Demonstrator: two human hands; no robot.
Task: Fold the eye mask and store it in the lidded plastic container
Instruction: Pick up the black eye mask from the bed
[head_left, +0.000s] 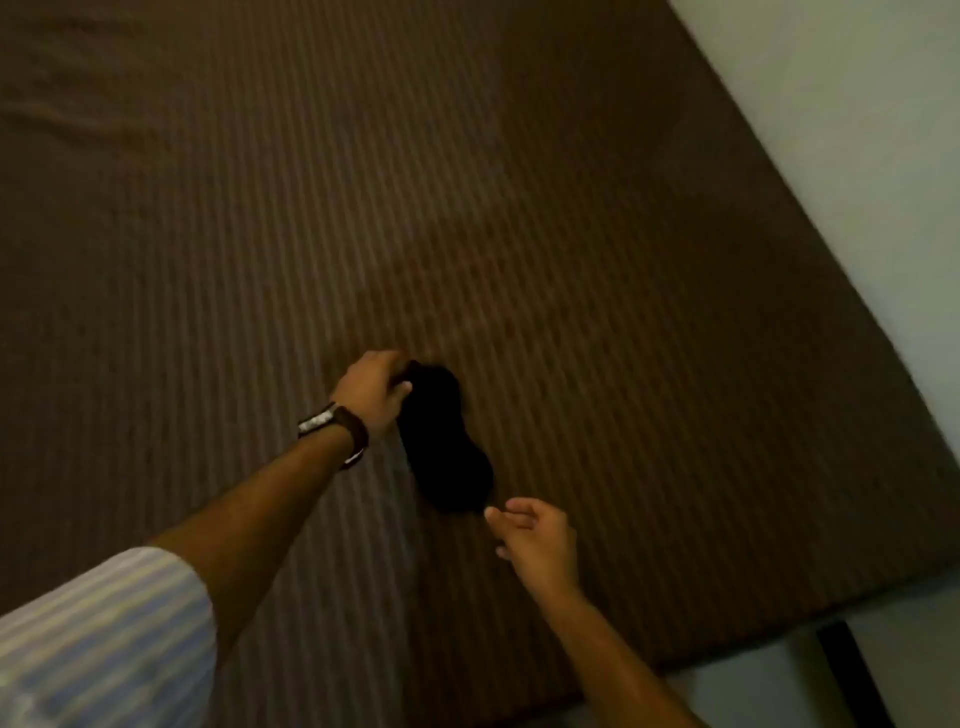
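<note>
- I see a dim, warm-toned scene, soft and slightly blurred all over.
- The brightest patch on the striped brown bedsheet (519, 208) lies beyond the left hand (371, 389), which pinches the eye mask (447, 441).
- The mask reads as a flat black shape; I cannot make out any detail on it.
- Nearer me than the grip, the striped sleeve (104, 634) is smeared and out of focus.
- The pale wall (857, 130), far right of the grip, looks washed and blurred, its edge slanted by the wide lens.
- The right hand (537, 540), open just beside the mask, has soft outlines.
</note>
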